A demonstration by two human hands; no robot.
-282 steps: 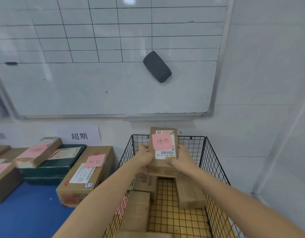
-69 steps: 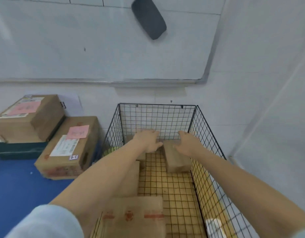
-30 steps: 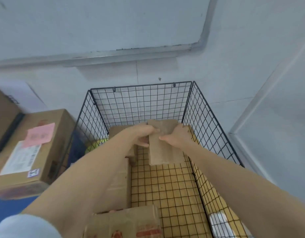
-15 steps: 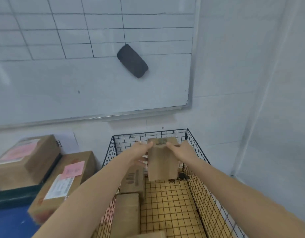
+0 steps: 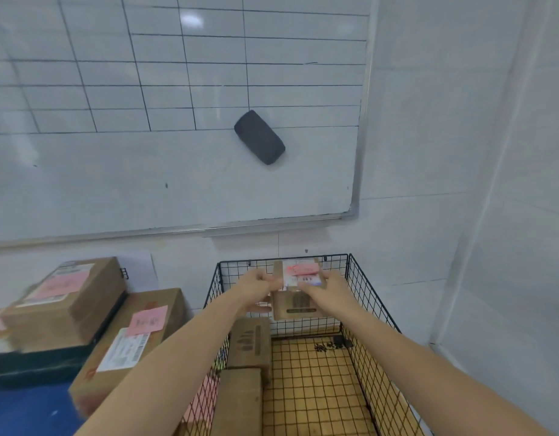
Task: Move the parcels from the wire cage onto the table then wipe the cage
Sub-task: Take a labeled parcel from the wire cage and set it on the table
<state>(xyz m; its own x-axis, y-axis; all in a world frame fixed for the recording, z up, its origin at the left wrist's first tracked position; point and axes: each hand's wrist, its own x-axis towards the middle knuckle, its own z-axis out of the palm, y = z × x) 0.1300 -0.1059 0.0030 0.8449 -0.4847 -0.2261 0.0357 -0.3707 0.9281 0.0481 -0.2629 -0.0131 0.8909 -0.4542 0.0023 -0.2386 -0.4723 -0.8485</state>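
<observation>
**Small box held up over the cage**

Both hands hold a small cardboard parcel (image 5: 298, 305) up above the wire cage (image 5: 375, 366), near its back wall. The left hand (image 5: 258, 286) pinches its left edge. The right hand (image 5: 327, 291) curls round its right side. A pink note (image 5: 303, 268), a bit blurry, seems stuck on top. Two more parcels (image 5: 249, 343) lie in the cage's left side. Bigger boxes (image 5: 67, 297) sit on the blue table (image 5: 26, 410).

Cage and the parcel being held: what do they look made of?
Cage: likely metal wire with a matte black coating; thin rods in an open square grid, see-through walls. Parcel, gripped by the left hand and right hand: cardboard, matte brown, with sharp folded edges; a white printed paper label and a pink paper note on its top face.
</observation>
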